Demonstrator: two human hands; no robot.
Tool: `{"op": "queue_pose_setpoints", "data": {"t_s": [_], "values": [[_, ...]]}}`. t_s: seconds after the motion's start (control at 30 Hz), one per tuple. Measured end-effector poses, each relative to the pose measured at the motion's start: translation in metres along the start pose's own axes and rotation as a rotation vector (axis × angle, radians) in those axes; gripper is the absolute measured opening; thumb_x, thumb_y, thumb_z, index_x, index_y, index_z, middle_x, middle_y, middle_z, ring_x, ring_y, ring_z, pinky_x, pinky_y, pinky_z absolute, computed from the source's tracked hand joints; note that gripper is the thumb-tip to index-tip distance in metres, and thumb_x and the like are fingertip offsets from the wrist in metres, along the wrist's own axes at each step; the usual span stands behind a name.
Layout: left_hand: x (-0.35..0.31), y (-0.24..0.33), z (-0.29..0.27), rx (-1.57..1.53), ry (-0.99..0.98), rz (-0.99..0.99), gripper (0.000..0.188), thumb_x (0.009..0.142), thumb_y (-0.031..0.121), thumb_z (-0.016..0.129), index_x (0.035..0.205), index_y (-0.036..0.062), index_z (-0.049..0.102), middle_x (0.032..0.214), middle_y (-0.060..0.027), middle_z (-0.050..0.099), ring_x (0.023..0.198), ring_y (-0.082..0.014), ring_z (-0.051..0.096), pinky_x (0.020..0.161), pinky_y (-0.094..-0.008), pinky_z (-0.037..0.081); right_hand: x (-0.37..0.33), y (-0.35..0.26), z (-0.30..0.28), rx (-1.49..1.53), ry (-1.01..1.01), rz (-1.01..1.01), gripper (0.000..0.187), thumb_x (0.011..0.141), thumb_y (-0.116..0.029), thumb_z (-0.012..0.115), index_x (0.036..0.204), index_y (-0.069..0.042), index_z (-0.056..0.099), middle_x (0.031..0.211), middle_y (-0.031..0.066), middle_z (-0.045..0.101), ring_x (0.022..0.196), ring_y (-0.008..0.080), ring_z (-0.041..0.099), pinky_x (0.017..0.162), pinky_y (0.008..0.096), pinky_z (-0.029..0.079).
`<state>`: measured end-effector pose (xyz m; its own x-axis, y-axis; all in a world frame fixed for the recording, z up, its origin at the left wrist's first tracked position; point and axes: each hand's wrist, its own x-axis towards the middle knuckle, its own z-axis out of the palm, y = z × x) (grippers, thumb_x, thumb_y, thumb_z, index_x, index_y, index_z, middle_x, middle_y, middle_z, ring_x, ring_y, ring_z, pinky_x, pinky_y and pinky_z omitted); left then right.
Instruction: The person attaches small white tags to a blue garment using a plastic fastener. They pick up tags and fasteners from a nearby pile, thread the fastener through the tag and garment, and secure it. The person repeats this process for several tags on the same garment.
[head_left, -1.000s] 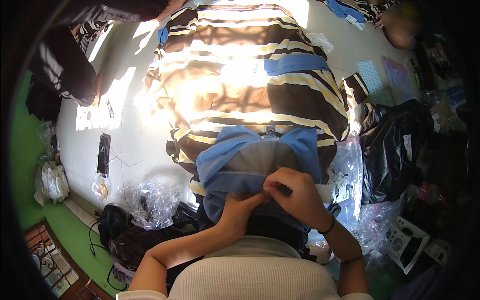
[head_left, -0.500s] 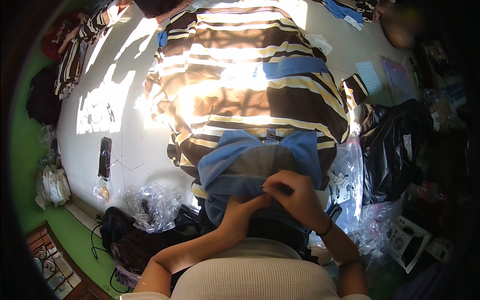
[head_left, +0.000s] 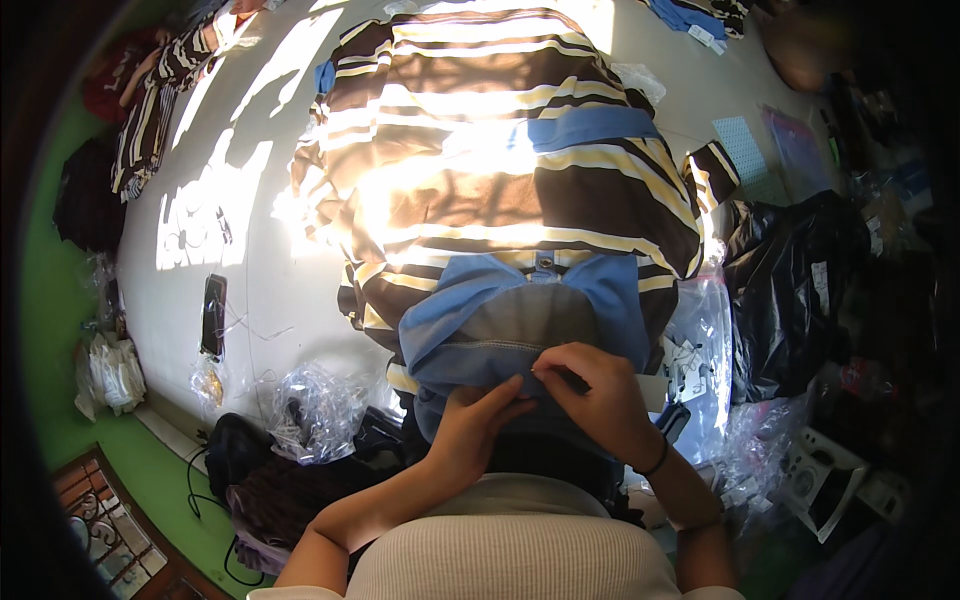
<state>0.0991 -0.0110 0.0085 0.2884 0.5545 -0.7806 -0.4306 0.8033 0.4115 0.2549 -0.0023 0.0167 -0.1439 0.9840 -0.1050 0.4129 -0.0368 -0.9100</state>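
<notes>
A brown, cream and black striped shirt (head_left: 470,130) lies spread in front of me, its blue collar (head_left: 460,368) toward my body. My left hand (head_left: 475,425) rests at the collar's near part, fingers stretched out and slightly apart, fingertips touching the blue cloth. Just right of them, my right hand (head_left: 605,400) is closed in a pinch over the collar. What its thumb and forefinger hold is too small to make out. Above the collar's stitched seam sits a greyish inner yoke (head_left: 530,315), with a small button (head_left: 545,264) on a blue tab beyond it.
At left lie a phone (head_left: 213,315) and crumpled clear plastic (head_left: 315,410). A black plastic bag (head_left: 790,290), clear packaging (head_left: 700,350) and a white clothes iron (head_left: 820,480) are at right. Another striped garment (head_left: 150,140) and part of a person show at the far left.
My left hand's fingers have straightened and moved up onto the collar. My right hand has shifted slightly right, still pinching.
</notes>
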Motion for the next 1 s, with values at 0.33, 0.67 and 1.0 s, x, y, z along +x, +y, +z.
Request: {"op": "queue_pose_setpoints", "data": {"t_s": [0.33, 0.67, 1.0], "values": [[-0.014, 0.025, 0.004, 0.776, -0.237, 0.407, 0.014, 0.078, 0.012, 0.061, 0.086, 0.0024, 0.054, 0.08, -0.0056, 0.052, 0.065, -0.0118, 0.053, 0.058, -0.0237, 0.045, -0.001, 0.0, -0.001, 0.01, 0.044, -0.017, 0.008, 0.072, 0.0, 0.061, 0.079, -0.001, 0.058, 0.076, 0.0092, 0.06, 0.069, 0.0199, 0.06, 0.06, 0.0257, 0.046], [0.008, 0.017, -0.002, 0.847, -0.049, 0.567, 0.019, 0.074, 0.001, 0.062, 0.09, 0.0006, 0.054, 0.085, -0.0055, 0.055, 0.078, -0.012, 0.054, 0.068, -0.0222, 0.045, 0.001, 0.004, 0.002, 0.081, 0.019, 0.008, 0.008, 0.07, -0.001, 0.064, 0.077, -0.001, 0.06, 0.073, 0.0088, 0.061, 0.066, 0.0172, 0.06, 0.059, 0.0245, 0.045], [0.01, 0.013, -0.001, 0.792, -0.037, 0.517, 0.015, 0.074, 0.002, 0.062, 0.088, 0.0, 0.056, 0.082, -0.0048, 0.06, 0.078, -0.0097, 0.057, 0.069, -0.0209, 0.045, 0.004, 0.006, 0.001, 0.138, -0.012, 0.076, 0.007, 0.071, -0.003, 0.063, 0.077, 0.001, 0.06, 0.073, 0.0089, 0.062, 0.066, 0.0166, 0.06, 0.06, 0.0249, 0.046]]}}
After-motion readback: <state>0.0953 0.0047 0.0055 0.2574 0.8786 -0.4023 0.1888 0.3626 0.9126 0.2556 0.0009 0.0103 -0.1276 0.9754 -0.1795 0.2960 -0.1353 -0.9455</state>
